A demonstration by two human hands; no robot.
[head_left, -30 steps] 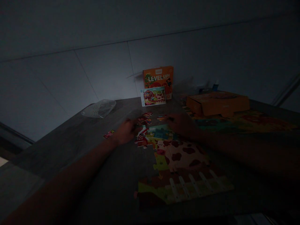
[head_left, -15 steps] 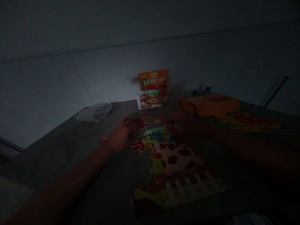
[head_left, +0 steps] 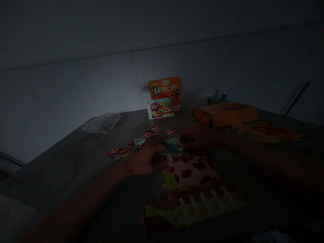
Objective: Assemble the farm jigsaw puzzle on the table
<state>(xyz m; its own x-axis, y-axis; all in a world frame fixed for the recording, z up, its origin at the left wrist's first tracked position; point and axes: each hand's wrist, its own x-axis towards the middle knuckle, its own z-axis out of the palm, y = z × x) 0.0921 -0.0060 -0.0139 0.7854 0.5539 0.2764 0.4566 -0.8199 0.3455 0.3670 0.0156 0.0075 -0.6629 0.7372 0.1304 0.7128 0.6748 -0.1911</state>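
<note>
In dim light, a partly joined jigsaw puzzle (head_left: 191, 173) lies on the table, showing a spotted cow above a white fence. My left hand (head_left: 146, 158) reaches over its upper left side, thumb and fingers closed around the puzzle pieces there and covering the barn piece. At the top right edge of the blue-green puzzle section (head_left: 174, 146), my right hand (head_left: 198, 136) is bent with its fingers closed on the edge pieces; its fingertips are dark and partly hidden. Loose puzzle pieces (head_left: 120, 153) lie left of my left hand, and another loose piece (head_left: 171, 130) sits beyond the puzzle.
A picture card (head_left: 161, 108) leans on an upright orange "LEVEL UP!" box (head_left: 174, 91) by the wall. To the right lie an orange box (head_left: 227, 114) and a colourful printed sheet or puzzle (head_left: 273, 131). A clear plastic bag (head_left: 102, 122) rests at the back left.
My left hand has moved right and a little toward me, onto the puzzle's upper left, uncovering several loose pieces. My right hand stays near the top right edge, shifted slightly.
</note>
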